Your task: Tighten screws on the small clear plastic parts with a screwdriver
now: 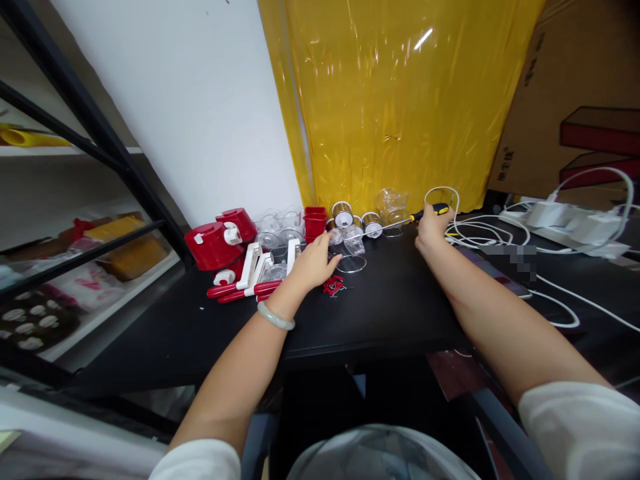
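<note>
My left hand (314, 263) rests on the black table (390, 307), fingers spread toward a clear plastic cup (353, 241) and a clear round lid (350, 264); whether it grips anything is hard to tell. A small red part (333, 286) lies just beside it. My right hand (431, 225) is closed on a screwdriver with a black and yellow handle (434, 210), its metal shaft pointing left toward the clear cups. Red lids (214, 244), white and red handles (250, 273) and clear containers (280, 230) lie to the left of my left hand.
Metal-rimmed round pieces (343, 213) and a red cup (315, 223) stand at the back by a yellow plastic sheet (395, 100). White cables and a power strip (560, 223) lie at the right. A black shelf frame (100, 140) stands at the left, cardboard boxes (585, 100) at the right.
</note>
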`<move>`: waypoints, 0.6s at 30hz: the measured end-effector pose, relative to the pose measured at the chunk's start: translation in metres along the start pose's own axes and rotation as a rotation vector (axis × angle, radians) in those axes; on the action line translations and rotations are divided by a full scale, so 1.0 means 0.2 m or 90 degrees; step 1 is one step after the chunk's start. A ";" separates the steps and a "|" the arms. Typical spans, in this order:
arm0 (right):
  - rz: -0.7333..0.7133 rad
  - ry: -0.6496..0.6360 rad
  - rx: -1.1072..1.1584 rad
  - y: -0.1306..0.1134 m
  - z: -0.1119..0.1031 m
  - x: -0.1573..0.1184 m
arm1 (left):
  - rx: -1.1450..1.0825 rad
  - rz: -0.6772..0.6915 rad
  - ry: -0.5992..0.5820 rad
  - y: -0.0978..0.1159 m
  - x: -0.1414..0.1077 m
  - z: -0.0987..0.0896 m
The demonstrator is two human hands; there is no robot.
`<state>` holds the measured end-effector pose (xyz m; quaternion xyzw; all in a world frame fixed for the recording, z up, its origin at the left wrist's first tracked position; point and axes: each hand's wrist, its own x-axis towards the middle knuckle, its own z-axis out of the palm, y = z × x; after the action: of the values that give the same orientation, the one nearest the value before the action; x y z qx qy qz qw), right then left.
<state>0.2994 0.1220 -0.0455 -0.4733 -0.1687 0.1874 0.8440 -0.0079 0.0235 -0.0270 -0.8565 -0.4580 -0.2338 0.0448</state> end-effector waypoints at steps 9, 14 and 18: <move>0.057 -0.009 -0.002 -0.02 0.00 0.00 | 0.004 -0.004 -0.002 0.01 0.00 0.00; 0.061 -0.014 -0.014 -0.02 0.00 0.01 | 0.005 -0.004 0.000 0.00 0.00 0.00; 0.070 0.001 0.001 -0.03 0.01 0.00 | 0.006 -0.007 -0.009 0.01 0.00 0.00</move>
<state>0.2998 0.1204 -0.0391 -0.4812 -0.1418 0.2337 0.8329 -0.0072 0.0228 -0.0260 -0.8552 -0.4643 -0.2261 0.0443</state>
